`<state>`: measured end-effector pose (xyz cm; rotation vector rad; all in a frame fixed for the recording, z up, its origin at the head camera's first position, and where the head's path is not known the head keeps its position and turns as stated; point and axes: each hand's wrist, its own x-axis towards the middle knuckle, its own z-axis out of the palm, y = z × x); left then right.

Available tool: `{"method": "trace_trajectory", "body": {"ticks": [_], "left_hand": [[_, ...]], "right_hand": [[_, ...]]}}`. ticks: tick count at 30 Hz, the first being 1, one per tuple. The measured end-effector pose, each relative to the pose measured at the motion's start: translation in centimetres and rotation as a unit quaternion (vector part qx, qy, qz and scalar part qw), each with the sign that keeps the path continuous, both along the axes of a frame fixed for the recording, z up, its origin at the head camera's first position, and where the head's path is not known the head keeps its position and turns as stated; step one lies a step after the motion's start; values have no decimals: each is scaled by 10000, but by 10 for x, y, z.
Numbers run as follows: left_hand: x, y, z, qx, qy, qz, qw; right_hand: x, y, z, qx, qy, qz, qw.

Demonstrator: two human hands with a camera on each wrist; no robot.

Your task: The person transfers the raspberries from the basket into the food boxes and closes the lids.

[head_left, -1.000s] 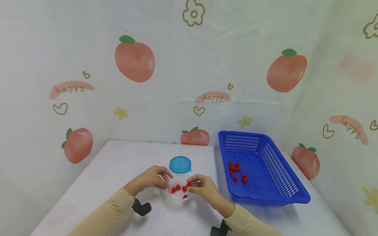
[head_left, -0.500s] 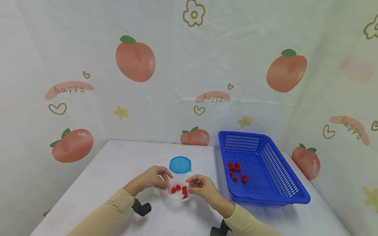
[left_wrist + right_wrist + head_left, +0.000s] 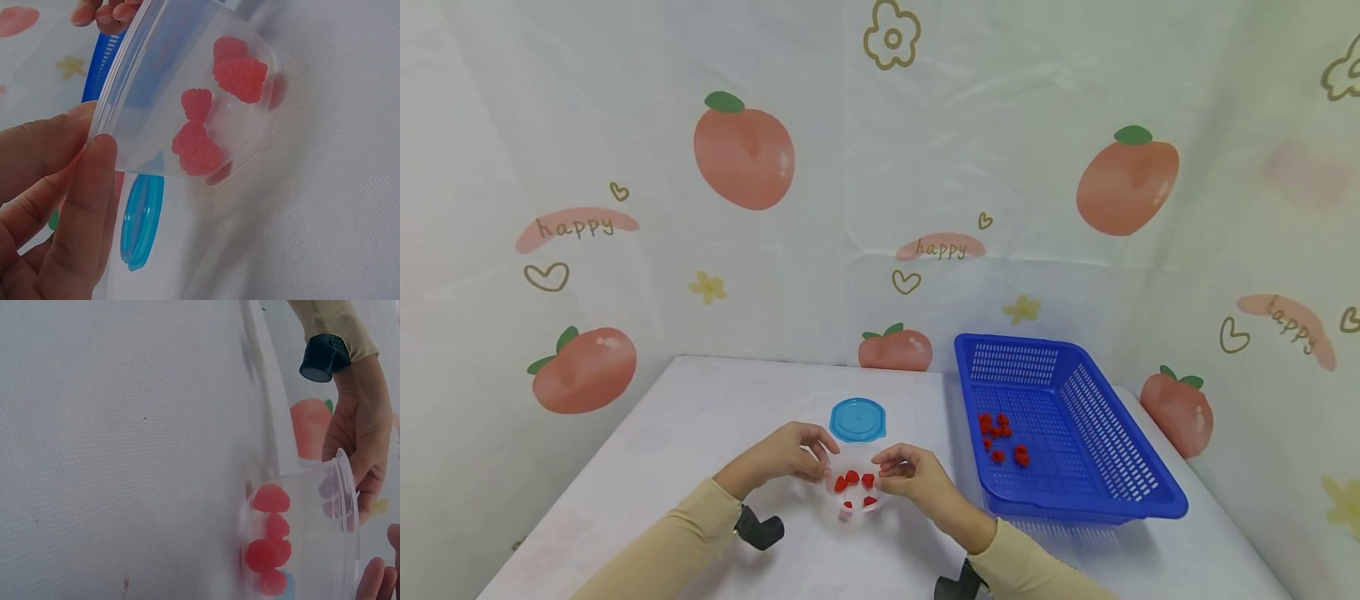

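Note:
A clear plastic tub (image 3: 856,492) on the white table holds several red raspberries (image 3: 852,477). Thumb and fingers of my left hand (image 3: 796,451) pinch its left rim; the left wrist view shows the tub's wall (image 3: 147,94) with the raspberries (image 3: 240,78) lying at the bottom. My right hand (image 3: 921,482) hovers at the opposite rim, its fingers loosely bent and nothing between them. In the right wrist view its fingertips (image 3: 372,578) show close beside the rim. Behind the tub lies a blue lid (image 3: 858,419).
To the right stands a large blue plastic basket (image 3: 1090,433) with slotted walls. Several more raspberries (image 3: 996,429) lie at its left side. A printed cloth (image 3: 820,292) hangs behind the white table (image 3: 760,392).
My right hand has let go of a raspberry, which dropped into the tub and moved toward its front left. Both hands have otherwise stayed in place.

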<state>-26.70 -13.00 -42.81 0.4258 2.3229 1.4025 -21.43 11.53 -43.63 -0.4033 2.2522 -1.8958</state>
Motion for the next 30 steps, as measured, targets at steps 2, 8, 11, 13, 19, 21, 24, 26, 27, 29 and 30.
{"method": "trace_trajectory", "body": {"ticks": [2,8,11,13,19,21,24,26,27,29,30], "left_hand": [[0,0,0,-9,-5,1,10000],[-1,0,0,31,-12,-35,10000],[-1,0,0,36,-12,-47,10000],[-1,0,0,35,-9,-44,10000],[-1,1,0,26,0,-25,10000],[0,1,0,18,1,-17,10000],[0,0,0,12,-2,-6,10000],[0,0,0,17,-3,-14,10000],[0,0,0,20,-5,-23,10000],[0,-1,0,32,-8,-46,10000],[0,-1,0,38,-5,-63,10000]], "right_hand": [[0,0,1,4,-21,-11,10000],[0,1,3,37,-47,-18,10000],[0,1,4,34,-61,-9,10000],[1,2,5,36,-67,-5,10000],[2,7,15,52,-18,30,10000],[2,10,20,37,2,85,10000],[2,14,31,-15,41,196,9998],[3,18,40,-24,105,241,9997],[3,21,45,5,131,243,9996],[2,26,55,41,242,245,9994],[2,29,60,52,312,239,9992]]}}
